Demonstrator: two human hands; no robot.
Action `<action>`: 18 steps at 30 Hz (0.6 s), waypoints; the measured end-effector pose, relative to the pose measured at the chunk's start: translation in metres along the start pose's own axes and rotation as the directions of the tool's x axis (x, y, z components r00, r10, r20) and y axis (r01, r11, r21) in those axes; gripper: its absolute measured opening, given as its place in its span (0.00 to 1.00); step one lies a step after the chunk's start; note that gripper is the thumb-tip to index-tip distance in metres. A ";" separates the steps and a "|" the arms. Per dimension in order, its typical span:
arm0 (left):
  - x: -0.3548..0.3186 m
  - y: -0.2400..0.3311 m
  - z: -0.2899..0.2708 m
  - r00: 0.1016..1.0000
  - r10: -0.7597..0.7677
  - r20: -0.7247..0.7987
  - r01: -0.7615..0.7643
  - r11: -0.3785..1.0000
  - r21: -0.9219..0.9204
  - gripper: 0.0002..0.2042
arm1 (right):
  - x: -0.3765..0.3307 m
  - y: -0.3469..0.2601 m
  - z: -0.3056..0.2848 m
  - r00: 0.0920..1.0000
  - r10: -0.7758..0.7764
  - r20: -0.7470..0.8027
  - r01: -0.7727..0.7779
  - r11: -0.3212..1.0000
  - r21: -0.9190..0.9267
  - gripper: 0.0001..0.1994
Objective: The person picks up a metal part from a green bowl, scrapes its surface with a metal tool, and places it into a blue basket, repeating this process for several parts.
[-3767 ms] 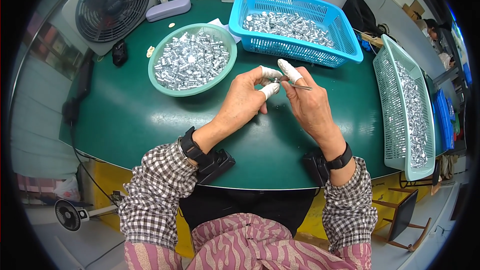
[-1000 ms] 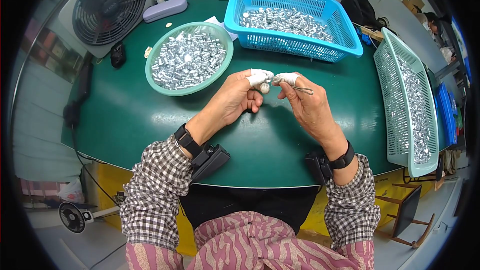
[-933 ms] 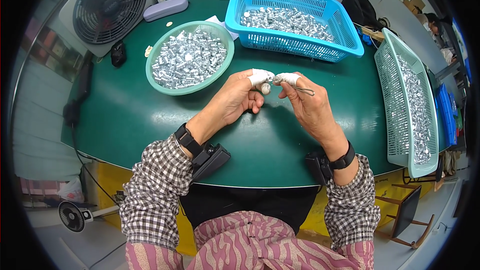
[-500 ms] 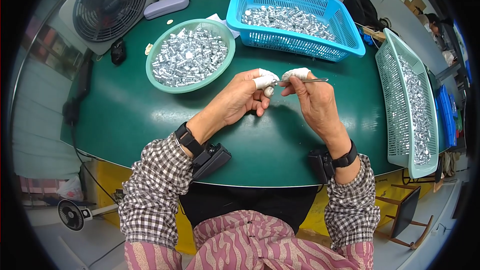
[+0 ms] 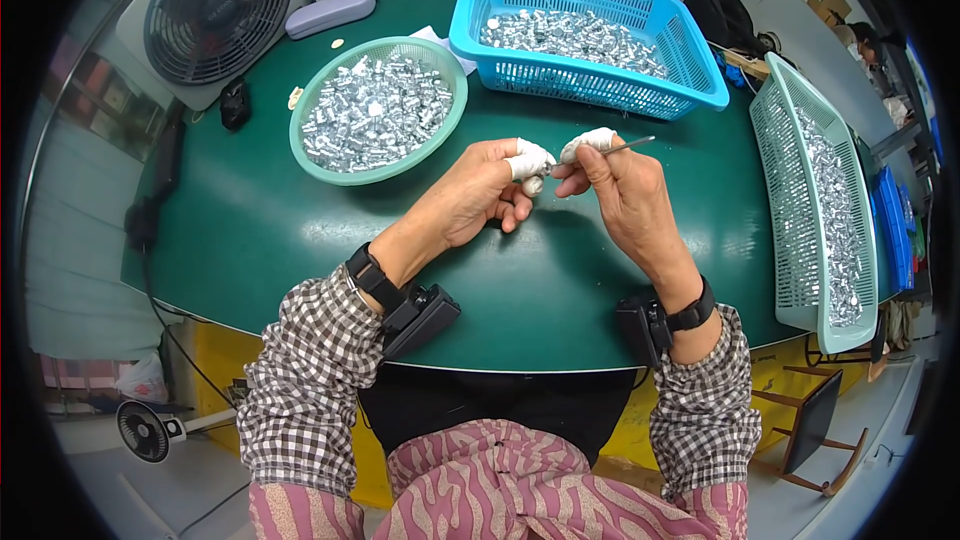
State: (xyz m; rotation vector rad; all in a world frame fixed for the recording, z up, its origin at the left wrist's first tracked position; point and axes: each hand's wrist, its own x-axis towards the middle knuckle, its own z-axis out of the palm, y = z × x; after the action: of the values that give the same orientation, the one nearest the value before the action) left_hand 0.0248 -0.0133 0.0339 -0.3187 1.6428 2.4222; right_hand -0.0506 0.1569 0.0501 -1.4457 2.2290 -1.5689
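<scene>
**Pinched grip on a small part, tool brought to it**

Pinched between the taped fingertips of the left hand [image 5: 480,195], a small silvery metal part [image 5: 534,184] is held above the green surface [image 5: 300,250], raised for close work. A thin metal pick [image 5: 610,149] is gripped by the right hand [image 5: 625,200], tip at the part. Nearby, a round green basket of silvery parts [image 5: 378,108] is kept within reach.

On the bench [image 5: 300,240] stand three containers of small silver parts: one round green bowl [image 5: 330,165], one blue basket [image 5: 600,90] and one pale green tray [image 5: 775,140]. One fan [image 5: 215,10] stands at the far left corner.
</scene>
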 end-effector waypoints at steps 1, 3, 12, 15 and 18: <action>0.000 0.000 0.002 1.000 0.001 -0.001 -0.001 1.000 -0.008 0.09 | 0.000 0.000 0.000 0.999 0.042 0.000 -0.042 0.999 0.028 0.12; 0.000 0.000 0.004 1.000 0.005 -0.002 -0.005 1.000 -0.025 0.09 | -0.002 0.002 0.002 1.000 -0.011 -0.022 0.011 1.000 -0.006 0.12; 0.002 -0.004 0.002 1.000 0.019 -0.021 -0.019 1.000 0.015 0.09 | 0.000 0.003 0.003 0.999 0.023 -0.046 -0.022 1.000 0.019 0.13; 0.000 -0.002 0.006 1.000 0.016 0.013 -0.016 1.000 -0.015 0.09 | 0.002 -0.001 -0.003 0.992 0.086 -0.091 -0.084 0.996 0.035 0.13; 0.002 0.000 -0.006 0.998 0.034 -0.053 -0.036 0.999 -0.031 0.08 | 0.003 -0.003 -0.010 0.979 0.148 -0.143 -0.144 0.989 0.044 0.12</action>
State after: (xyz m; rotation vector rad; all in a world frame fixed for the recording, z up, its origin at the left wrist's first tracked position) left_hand 0.0230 -0.0190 0.0305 -0.3640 1.6455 2.4889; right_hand -0.0558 0.1618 0.0583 -1.1636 2.3143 -1.7052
